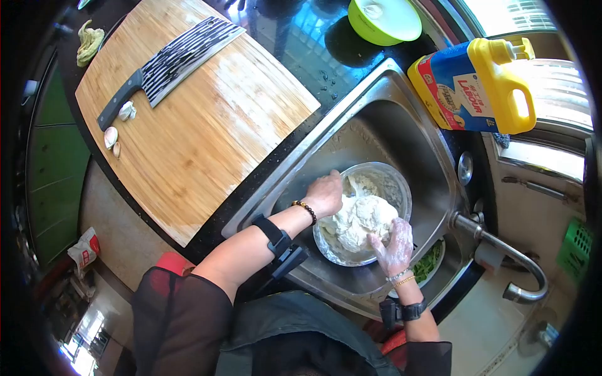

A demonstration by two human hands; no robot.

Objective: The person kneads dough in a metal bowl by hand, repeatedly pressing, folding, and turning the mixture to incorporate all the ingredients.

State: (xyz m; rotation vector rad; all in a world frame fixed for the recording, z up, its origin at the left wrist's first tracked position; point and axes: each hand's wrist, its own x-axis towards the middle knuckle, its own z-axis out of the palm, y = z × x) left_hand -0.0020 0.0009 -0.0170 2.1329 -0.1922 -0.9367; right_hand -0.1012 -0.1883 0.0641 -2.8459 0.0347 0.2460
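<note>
A metal bowl [406, 188] sits in the sink and holds a lumpy mass of white dough [370, 216], with flour smeared on its inner wall. My left hand [325, 194] is closed at the bowl's left rim, its fingers curled over the edge and partly hidden. Coated in flour, my right hand [395, 247] lies against the dough's lower right side, thumb apart from the fingers.
Left of the sink [301, 166] is a cutting board [200, 144] bearing a cleaver [182, 59] and garlic cloves [111, 138]. A yellow jug [464, 88] and green bowl [376, 31] stand behind. The faucet [501, 247] arches over the right; leafy greens [428, 262] sit below it.
</note>
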